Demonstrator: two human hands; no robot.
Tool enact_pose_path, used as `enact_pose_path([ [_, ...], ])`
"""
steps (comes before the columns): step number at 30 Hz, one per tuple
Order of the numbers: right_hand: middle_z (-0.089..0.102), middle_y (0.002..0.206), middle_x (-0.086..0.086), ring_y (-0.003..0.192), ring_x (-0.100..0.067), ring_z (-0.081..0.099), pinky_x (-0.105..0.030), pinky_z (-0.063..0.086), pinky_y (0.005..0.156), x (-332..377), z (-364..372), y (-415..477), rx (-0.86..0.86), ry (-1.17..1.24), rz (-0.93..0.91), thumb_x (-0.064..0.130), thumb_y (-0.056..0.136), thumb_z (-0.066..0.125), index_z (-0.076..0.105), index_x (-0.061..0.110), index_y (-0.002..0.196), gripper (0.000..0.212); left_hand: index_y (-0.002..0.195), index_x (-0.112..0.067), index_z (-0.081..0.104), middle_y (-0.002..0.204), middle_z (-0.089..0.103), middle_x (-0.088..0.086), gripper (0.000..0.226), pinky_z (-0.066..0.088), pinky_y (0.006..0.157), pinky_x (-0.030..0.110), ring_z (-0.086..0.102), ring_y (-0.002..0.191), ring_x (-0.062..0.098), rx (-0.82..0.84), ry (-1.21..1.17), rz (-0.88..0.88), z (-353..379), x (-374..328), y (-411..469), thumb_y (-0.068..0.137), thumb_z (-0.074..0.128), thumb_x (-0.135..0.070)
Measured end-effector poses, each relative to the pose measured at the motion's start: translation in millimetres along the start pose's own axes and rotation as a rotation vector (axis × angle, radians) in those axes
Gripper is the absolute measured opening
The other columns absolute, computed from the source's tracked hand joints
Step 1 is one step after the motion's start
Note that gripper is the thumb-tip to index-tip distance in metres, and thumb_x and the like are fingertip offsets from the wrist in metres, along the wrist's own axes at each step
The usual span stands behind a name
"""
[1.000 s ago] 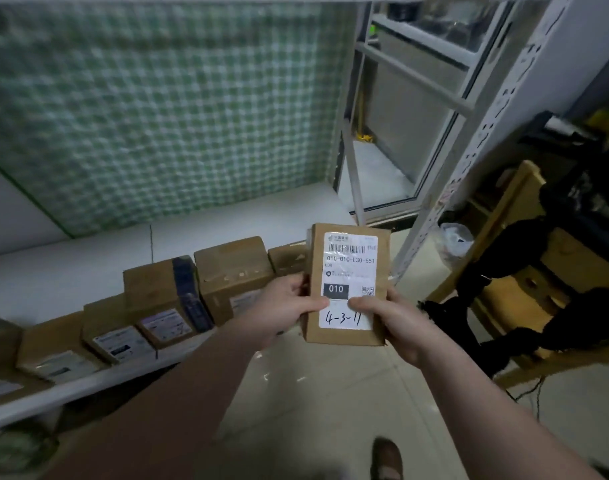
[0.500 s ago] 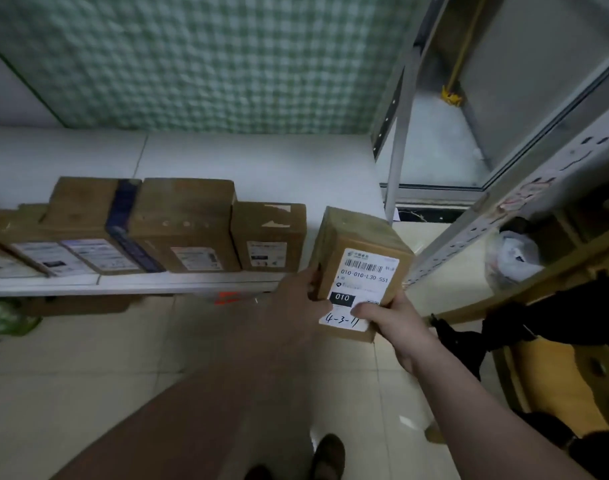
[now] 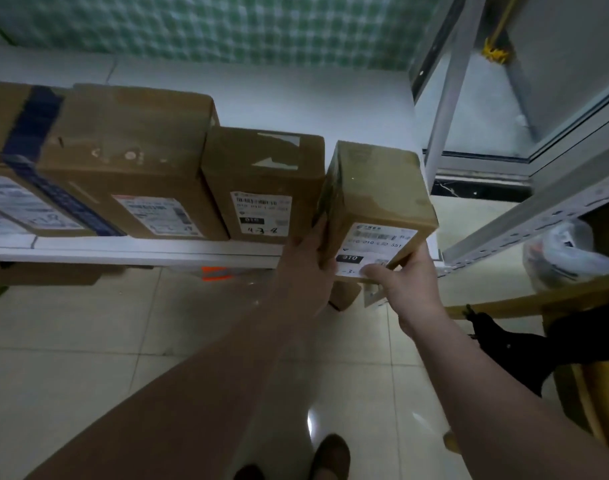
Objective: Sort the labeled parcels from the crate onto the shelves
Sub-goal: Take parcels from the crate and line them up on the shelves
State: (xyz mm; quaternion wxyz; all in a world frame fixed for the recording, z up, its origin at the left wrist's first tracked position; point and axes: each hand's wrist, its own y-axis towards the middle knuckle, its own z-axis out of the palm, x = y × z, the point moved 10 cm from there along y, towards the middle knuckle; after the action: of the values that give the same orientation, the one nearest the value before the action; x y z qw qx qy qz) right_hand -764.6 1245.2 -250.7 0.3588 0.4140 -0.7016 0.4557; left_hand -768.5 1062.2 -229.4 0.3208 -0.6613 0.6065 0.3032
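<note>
I hold a small brown cardboard parcel (image 3: pixel 375 202) with a white label marked 010 at the right end of the white shelf (image 3: pixel 130 249). My left hand (image 3: pixel 305 263) grips its left side and my right hand (image 3: pixel 405 280) grips its lower right corner, thumb on the label. The parcel sits tilted at the shelf's front edge, right beside a labeled brown parcel (image 3: pixel 265 185). Further left stand a larger brown parcel (image 3: pixel 133 161) and one with dark blue tape (image 3: pixel 29 150).
A grey metal shelf upright (image 3: pixel 448 98) rises just right of the parcel, with a perforated rail (image 3: pixel 538 216) slanting to the right. A plastic bag (image 3: pixel 566 254) and a wooden frame (image 3: pixel 538 299) are at the right. Tiled floor and my shoes (image 3: pixel 327 459) lie below.
The parcel has gone forward and down from in front of me to the shelf's right end, beside the row of parcels. Both hands still hold it, and the view has come closer to the shelf.
</note>
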Motion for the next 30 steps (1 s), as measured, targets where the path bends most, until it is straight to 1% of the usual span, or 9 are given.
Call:
enact_pose_path([
  [2,0.068,0.096,0.005,0.093,-0.014,0.066,-0.037,0.057,0.084,-6.3,3.5,6.7,-0.044,-0.043,-0.019,-0.003,0.072,0.077,0.054,0.018,0.108,0.048,0.146,-0.025,0.034,0.124,0.052,0.016,0.059,0.045,0.088,0.032,0.055,0.104,0.027,0.003,-0.003,-0.008,5.4,8.8,4.3,0.091,0.055,-0.017],
  [6,0.066,0.091,0.007,0.093,-0.018,0.066,-0.032,0.053,0.083,-18.0,8.9,17.6,-0.105,-0.123,-0.018,0.006,0.075,0.080,0.056,0.016,0.108,0.042,0.134,-0.006,0.050,0.118,0.057,0.021,0.046,0.042,0.078,0.027,0.059,0.099,0.036,-0.023,0.048,0.013,8.4,17.2,5.8,0.088,0.056,-0.005],
  [9,0.066,0.095,0.009,0.091,-0.012,0.064,-0.029,0.052,0.083,-19.1,9.0,18.8,-0.138,-0.172,-0.057,0.015,0.073,0.083,0.053,0.020,0.109,0.048,0.122,-0.004,0.053,0.109,0.060,0.016,0.035,0.051,0.081,0.037,0.062,0.095,0.031,-0.029,-0.065,-0.079,9.7,28.0,1.8,0.087,0.058,-0.005],
  [11,0.061,0.094,0.010,0.086,-0.011,0.059,-0.026,0.048,0.077,-16.4,-0.8,9.7,-0.234,-0.232,-0.114,0.024,0.071,0.086,0.049,0.022,0.102,0.048,0.109,-0.003,0.053,0.099,0.061,0.013,0.026,0.050,0.076,0.033,0.062,0.089,0.028,-0.092,-0.126,-0.118,3.6,31.7,-5.3,0.083,0.059,-0.002],
  [14,0.056,0.086,-0.001,0.084,-0.024,0.054,-0.029,0.039,0.070,-6.1,-8.4,-17.0,-0.328,-0.454,-0.354,0.026,0.077,0.081,0.051,0.015,0.087,0.033,0.101,0.000,0.057,0.094,0.056,0.016,0.021,0.038,0.068,0.027,0.053,0.080,0.026,-0.064,0.100,0.035,2.0,20.6,-18.5,0.080,0.056,0.003],
  [16,0.057,0.081,-0.008,0.081,-0.029,0.053,-0.031,0.037,0.066,-1.0,10.5,-35.1,-0.231,-0.685,-0.580,0.017,0.078,0.078,0.060,0.009,0.084,0.021,0.105,-0.004,0.061,0.102,0.057,0.015,0.025,0.042,0.076,0.034,0.054,0.090,0.029,0.091,0.317,0.195,18.3,11.1,-27.5,0.082,0.052,0.000],
  [18,0.061,0.082,-0.012,0.080,-0.033,0.055,-0.035,0.045,0.067,-4.5,32.1,-42.4,-0.089,-0.865,-0.708,0.010,0.072,0.079,0.067,0.005,0.093,0.024,0.118,-0.013,0.057,0.121,0.054,0.007,0.035,0.044,0.089,0.040,0.051,0.108,0.026,0.249,0.478,0.281,37.2,9.7,-34.0,0.086,0.044,-0.010],
  [22,0.066,0.104,-0.013,0.096,-0.035,0.057,-0.042,0.050,0.081,-8.3,49.0,-28.1,0.044,-0.968,-0.662,0.011,0.075,0.074,0.064,0.010,0.124,0.050,0.144,-0.022,0.033,0.148,0.032,0.000,0.057,0.035,0.106,0.039,0.033,0.133,0.022,0.328,0.534,0.271,51.0,16.0,-29.3,0.089,0.045,-0.018],
  [30,0.059,0.122,-0.012,0.117,-0.032,0.048,-0.040,0.035,0.105,-7.8,57.0,-1.4,0.160,-1.045,-0.633,0.025,0.081,0.071,0.052,0.017,0.138,0.061,0.148,-0.018,0.025,0.153,0.026,0.003,0.067,0.035,0.106,0.040,0.027,0.139,0.023,0.316,0.570,0.309,54.6,14.3,-16.8,0.088,0.056,-0.019],
])
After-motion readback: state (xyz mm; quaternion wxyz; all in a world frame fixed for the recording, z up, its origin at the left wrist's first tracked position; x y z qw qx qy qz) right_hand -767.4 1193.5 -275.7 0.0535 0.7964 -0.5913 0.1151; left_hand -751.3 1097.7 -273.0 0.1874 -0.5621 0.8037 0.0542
